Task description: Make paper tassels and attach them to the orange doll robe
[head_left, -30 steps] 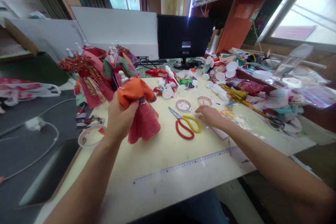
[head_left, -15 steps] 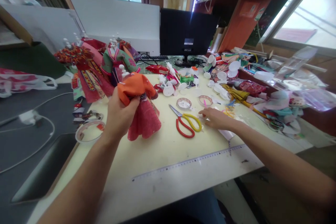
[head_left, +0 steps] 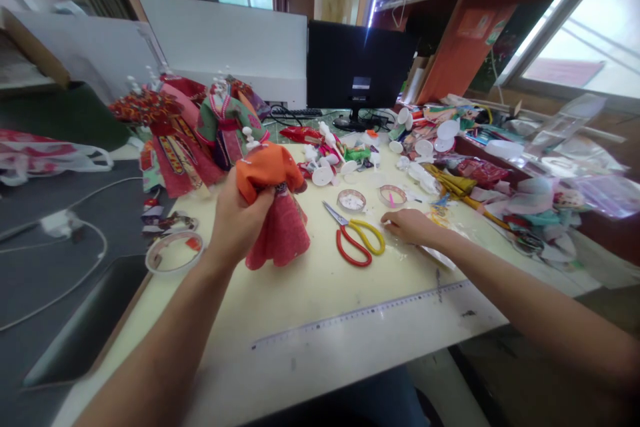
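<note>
My left hand point(head_left: 245, 217) is wrapped round the waist of a doll point(head_left: 280, 217) in an orange top and a long red-pink skirt, held upright above the table. The doll's white head points up and away from me. On the right, my right hand point(head_left: 407, 225) rests low over the tabletop with its fingers curled together beside a clear plastic packet point(head_left: 437, 255). What its fingertips pinch, if anything, is hidden. Between the two hands lie scissors point(head_left: 354, 235) with one red and one yellow handle, blades partly apart.
Several dressed dolls point(head_left: 180, 140) stand at the back left. Shallow round containers point(head_left: 351, 200) and white doll parts point(head_left: 323, 173) lie ahead. A ruler point(head_left: 360, 315) crosses the front. A tape roll point(head_left: 175, 270) sits at left, a monitor point(head_left: 360, 67) behind, heaped fabric point(head_left: 540, 207) at right.
The view has shifted slightly. My left hand with the doll has moved a little to the right. My right hand stays in nearly the same place, its fingers more curled.
</note>
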